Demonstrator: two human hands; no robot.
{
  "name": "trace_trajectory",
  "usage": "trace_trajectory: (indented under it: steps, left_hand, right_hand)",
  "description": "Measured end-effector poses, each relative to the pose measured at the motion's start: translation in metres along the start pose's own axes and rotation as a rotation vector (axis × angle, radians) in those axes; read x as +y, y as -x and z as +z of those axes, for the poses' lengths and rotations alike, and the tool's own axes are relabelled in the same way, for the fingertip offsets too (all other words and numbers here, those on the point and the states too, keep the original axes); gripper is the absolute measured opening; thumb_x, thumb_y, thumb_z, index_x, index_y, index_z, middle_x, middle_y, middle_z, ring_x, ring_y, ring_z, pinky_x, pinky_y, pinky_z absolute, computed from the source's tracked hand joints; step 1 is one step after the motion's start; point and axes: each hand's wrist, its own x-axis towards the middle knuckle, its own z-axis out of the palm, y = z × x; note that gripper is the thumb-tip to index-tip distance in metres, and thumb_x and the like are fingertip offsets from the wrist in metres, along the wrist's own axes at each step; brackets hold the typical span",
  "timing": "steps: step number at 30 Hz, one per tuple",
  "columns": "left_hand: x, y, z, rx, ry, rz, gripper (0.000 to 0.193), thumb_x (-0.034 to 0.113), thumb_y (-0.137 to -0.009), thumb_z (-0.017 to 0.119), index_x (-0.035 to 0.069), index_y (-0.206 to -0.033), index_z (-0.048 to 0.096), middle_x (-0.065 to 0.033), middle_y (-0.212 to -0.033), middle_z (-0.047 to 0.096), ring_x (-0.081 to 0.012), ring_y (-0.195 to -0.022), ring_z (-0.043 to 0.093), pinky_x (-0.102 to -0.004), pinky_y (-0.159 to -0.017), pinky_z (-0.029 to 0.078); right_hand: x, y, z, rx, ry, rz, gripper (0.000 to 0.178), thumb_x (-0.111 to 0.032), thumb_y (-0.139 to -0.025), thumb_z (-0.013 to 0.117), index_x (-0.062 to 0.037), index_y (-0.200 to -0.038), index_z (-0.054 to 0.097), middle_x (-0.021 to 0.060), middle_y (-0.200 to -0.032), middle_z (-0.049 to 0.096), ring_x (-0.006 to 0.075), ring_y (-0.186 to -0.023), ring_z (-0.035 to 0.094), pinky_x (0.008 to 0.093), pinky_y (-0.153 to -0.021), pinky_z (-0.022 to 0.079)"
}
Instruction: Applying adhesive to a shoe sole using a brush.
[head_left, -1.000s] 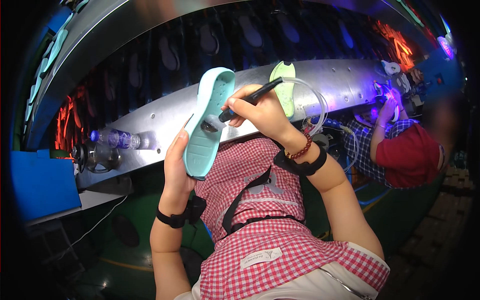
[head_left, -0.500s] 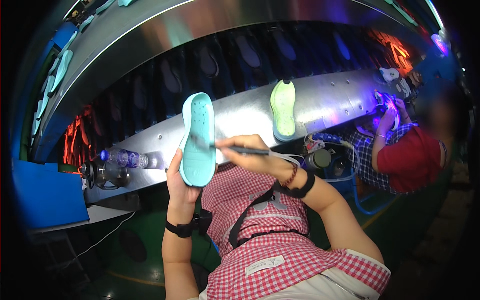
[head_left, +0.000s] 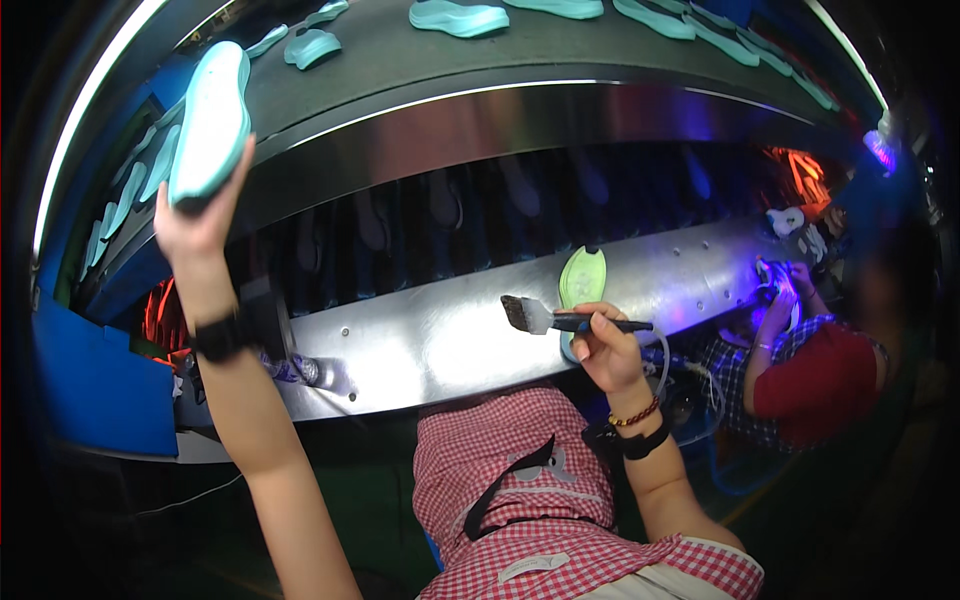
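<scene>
My left hand (head_left: 198,228) is raised at the upper left, its fingers and thumb around the lower end of a turquoise shoe sole (head_left: 212,120). The sole is tilted up beside the upper conveyor belt and looks nearly white in the glare. My right hand (head_left: 609,352) grips a brush (head_left: 578,322) by its black handle. Its dark bristles point left, above the metal ledge and touching nothing. Behind the right hand, a lime-green sole (head_left: 583,278) with a turquoise end lies on the ledge, partly covered by the hand and brush.
More turquoise soles (head_left: 458,18) lie on the dark upper belt (head_left: 380,75). Below it, dim soles (head_left: 445,200) stand in a row behind the metal ledge (head_left: 430,340). A plastic bottle (head_left: 300,370) lies behind my left forearm. A co-worker in red (head_left: 815,385) handles a lit item at right.
My left hand has carried the turquoise sole from in front of me up and left to the belt. The brush has left the sole and moved right with my right hand.
</scene>
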Motion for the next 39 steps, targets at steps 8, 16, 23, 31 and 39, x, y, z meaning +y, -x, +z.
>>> trace_trajectory:
  steps: [8, 16, 23, 31, 39]
  left_hand:
    - [-0.05, -0.078, 0.031, 0.128, -0.868, -0.078, 0.061, 0.03, -0.087, 0.05, -0.003, -0.133, 0.03, -0.0154, -0.138, 0.033, -0.025, -0.126, 0.036, -0.0345, -0.101, 0.032]
    - [-0.036, -0.166, 0.061, -0.202, -2.525, 0.258, 0.059, 0.03, -0.075, 0.061, 0.009, -0.128, 0.047, -0.0199, -0.131, 0.043, -0.0319, -0.124, 0.039, -0.0414, -0.099, 0.035]
    - [-0.085, -0.18, 0.055, 0.038, -2.832, -0.045, 0.088, 0.037, -0.069, 0.067, 0.021, -0.142, 0.019, -0.0081, -0.142, 0.031, -0.0334, -0.13, 0.027, -0.0443, -0.102, 0.029]
    - [-0.06, -0.188, 0.032, -0.095, -2.792, -0.104, 0.053, 0.042, -0.077, 0.06, 0.003, -0.112, 0.058, -0.0203, -0.126, 0.048, -0.0379, -0.114, 0.047, -0.0408, -0.098, 0.036]
    - [-0.072, -0.039, 0.033, 0.061, -1.976, 0.715, 0.038, 0.038, -0.081, 0.058, 0.001, -0.089, 0.061, -0.0162, -0.105, 0.053, -0.0323, -0.105, 0.043, -0.0405, -0.089, 0.038]
  right_hand:
    - [0.003, 0.003, -0.028, 0.11, -0.023, 0.026, 0.025, -0.004, -0.084, 0.054, 0.0045, -0.108, 0.053, 0.0201, -0.108, 0.058, 0.0174, -0.08, 0.059, 0.0265, -0.072, 0.048]
    - [0.019, 0.0, -0.048, 0.195, -0.019, 0.092, 0.023, 0.004, -0.079, 0.058, 0.003, -0.103, 0.057, 0.0152, -0.096, 0.062, 0.0177, -0.075, 0.06, 0.026, -0.07, 0.049]
    - [0.018, 0.017, -0.066, 0.28, -0.009, 0.038, 0.021, 0.002, -0.079, 0.058, -0.0003, -0.1, 0.058, 0.016, -0.097, 0.062, 0.0206, -0.079, 0.061, 0.0297, -0.069, 0.05]
    - [0.029, 0.018, -0.077, 0.32, 0.052, 0.132, 0.021, 0.001, -0.079, 0.059, -0.0006, -0.099, 0.057, 0.0147, -0.095, 0.063, 0.0205, -0.076, 0.061, 0.0294, -0.068, 0.05]
    - [0.038, 0.01, -0.076, 0.19, 0.057, 0.086, 0.024, -0.006, -0.082, 0.056, -0.0037, -0.106, 0.054, 0.0102, -0.1, 0.061, 0.0179, -0.085, 0.059, 0.0285, -0.069, 0.048]
